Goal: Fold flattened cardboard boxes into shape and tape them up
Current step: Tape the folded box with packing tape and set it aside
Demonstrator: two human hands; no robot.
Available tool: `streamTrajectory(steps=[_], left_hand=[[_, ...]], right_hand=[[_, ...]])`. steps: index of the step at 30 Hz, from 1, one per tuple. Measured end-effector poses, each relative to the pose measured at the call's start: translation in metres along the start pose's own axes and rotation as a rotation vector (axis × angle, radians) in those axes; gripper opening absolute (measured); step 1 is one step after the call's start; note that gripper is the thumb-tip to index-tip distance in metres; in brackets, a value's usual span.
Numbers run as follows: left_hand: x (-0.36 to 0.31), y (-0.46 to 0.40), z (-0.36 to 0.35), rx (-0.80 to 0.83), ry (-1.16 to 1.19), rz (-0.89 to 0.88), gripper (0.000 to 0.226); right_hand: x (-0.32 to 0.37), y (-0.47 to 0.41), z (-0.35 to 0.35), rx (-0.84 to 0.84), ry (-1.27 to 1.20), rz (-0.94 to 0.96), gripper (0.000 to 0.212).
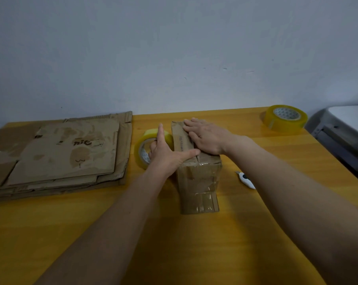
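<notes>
At mid-table on the yellow wooden top (256, 202), my right hand (207, 138) lies flat, pinning the small brown cardboard box's (198, 182) flaps shut, while my left hand (165, 153) grips the yellow tape roll (142, 145), thumb pressing the near seam, likely anchoring tape.

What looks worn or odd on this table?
The stack of flattened brown cardboard boxes at the left is stained and ragged-edged. The small brown cardboard box under both hands carries wrinkled old clear tape, so it looks reused.

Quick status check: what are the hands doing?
Left hand holds tape roll, thumb on box. Right hand flat on top flaps. Nothing in the way.
</notes>
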State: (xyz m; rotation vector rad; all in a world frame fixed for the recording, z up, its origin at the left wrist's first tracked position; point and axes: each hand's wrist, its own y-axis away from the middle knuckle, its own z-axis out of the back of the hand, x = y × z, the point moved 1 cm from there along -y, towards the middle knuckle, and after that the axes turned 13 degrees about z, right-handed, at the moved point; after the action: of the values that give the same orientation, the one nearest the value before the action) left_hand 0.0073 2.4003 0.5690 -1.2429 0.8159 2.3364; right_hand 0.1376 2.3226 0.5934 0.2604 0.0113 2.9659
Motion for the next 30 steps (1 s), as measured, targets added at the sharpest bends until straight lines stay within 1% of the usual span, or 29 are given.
streamTrajectory(steps=[4, 8, 11, 14, 17, 21, 24, 25, 27, 29, 30], left_hand=[[0.003, -0.001, -0.002, -0.014, -0.007, -0.002, 0.13], [0.004, -0.002, -0.003, -0.076, 0.008, -0.007, 0.133], [0.004, -0.003, -0.003, -0.093, 0.016, 0.009, 0.134], [0.005, 0.0, -0.004, -0.109, 0.047, 0.021, 0.131], [0.004, 0.002, -0.01, -0.131, 0.091, 0.019, 0.123], [0.003, 0.005, -0.02, -0.179, 0.098, 0.03, 0.109], [0.003, 0.007, -0.021, -0.202, 0.087, 0.045, 0.099], [0.003, 0.008, -0.021, -0.227, 0.065, 0.053, 0.097], [0.003, 0.012, -0.018, -0.311, 0.002, 0.06, 0.094], [0.003, 0.018, -0.014, -0.415, -0.042, 0.054, 0.088], [0.004, 0.021, -0.01, -0.471, -0.045, 0.039, 0.08]], right_hand=[[-0.009, -0.016, 0.002, -0.057, -0.011, -0.019, 0.048], [-0.018, -0.029, 0.006, -0.149, -0.14, -0.098, 0.037], [-0.02, -0.032, 0.004, -0.112, -0.113, -0.169, 0.036], [-0.014, -0.028, 0.006, -0.031, -0.02, -0.175, 0.045], [-0.005, -0.004, 0.002, 0.001, 0.078, -0.141, 0.056], [0.018, 0.048, -0.011, -0.038, 0.017, -0.099, 0.058], [0.041, 0.079, -0.02, -0.079, -0.008, -0.032, 0.067], [0.046, 0.086, -0.023, -0.106, 0.024, -0.004, 0.069], [0.05, 0.093, -0.027, -0.18, 0.057, 0.033, 0.063], [0.051, 0.092, -0.024, -0.244, -0.036, 0.035, 0.057], [0.051, 0.09, -0.021, -0.252, -0.092, 0.026, 0.057]])
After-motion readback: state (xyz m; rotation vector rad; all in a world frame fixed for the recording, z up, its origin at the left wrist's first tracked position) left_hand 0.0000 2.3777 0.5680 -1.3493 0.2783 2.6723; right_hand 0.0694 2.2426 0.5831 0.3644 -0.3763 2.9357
